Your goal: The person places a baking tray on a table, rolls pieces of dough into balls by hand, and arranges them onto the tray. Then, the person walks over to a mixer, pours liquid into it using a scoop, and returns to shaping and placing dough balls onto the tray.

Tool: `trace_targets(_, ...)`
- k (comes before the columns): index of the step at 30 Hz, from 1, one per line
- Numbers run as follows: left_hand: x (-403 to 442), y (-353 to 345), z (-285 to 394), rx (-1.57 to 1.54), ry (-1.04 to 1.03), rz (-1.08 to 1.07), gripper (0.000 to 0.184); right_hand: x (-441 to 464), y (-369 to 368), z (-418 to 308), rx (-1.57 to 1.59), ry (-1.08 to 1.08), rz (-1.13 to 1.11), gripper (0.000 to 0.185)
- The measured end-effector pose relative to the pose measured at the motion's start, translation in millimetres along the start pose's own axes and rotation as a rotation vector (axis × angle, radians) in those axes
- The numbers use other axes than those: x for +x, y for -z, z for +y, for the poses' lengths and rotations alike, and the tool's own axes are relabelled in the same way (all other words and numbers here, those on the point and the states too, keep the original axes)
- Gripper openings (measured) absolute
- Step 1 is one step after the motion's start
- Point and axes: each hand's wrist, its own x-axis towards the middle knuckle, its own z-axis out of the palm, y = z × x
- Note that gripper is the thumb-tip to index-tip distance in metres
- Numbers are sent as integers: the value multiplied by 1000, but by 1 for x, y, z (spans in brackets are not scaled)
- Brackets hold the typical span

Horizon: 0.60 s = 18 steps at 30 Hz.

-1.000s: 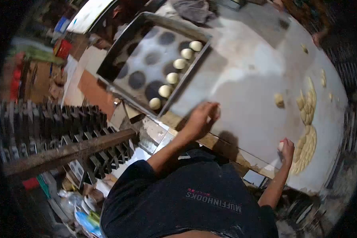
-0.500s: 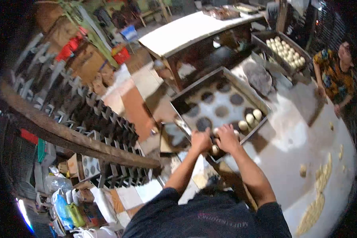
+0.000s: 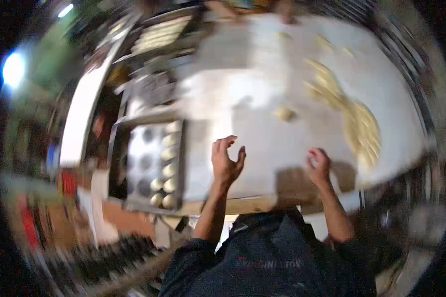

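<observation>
My left hand [image 3: 226, 162] hovers above the floury table [image 3: 208, 171], its thumb and fingers apart with nothing between them. To the right, my right hand [image 3: 319, 165] is also over the table; its fingers curl loosely, with a gap showing inside the curl, and I see nothing in it. Beyond and between the hands lies a single dough lump [image 3: 285, 114]. A long heap of cut dough pieces [image 3: 359, 126] stretches along the table's right part. Left of my left hand, a metal tray [image 3: 180, 168] holds several round dough balls [image 3: 169, 170], lined up along its right side.
A second tray of dough balls [image 3: 161, 35] stands at the far left. Between the trays is a crumpled grey cloth [image 3: 156, 88]. Another person's hands [image 3: 225, 11] are at the table's far edge. A dark slatted rack [image 3: 99, 262] is at the lower left.
My view has swung right, from the tray to the table. Both hands have left the dough balls in the tray and moved apart over the table.
</observation>
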Motion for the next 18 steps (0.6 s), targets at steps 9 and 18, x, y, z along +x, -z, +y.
trace_targets(9,-104,-315,127,-68,-501,-834,49,-53,241,144,-307,-429,589,29)
trace_targets(18,-174,-461,201,220,-275,-697,66,13,244,211,-105,-782,408,42)
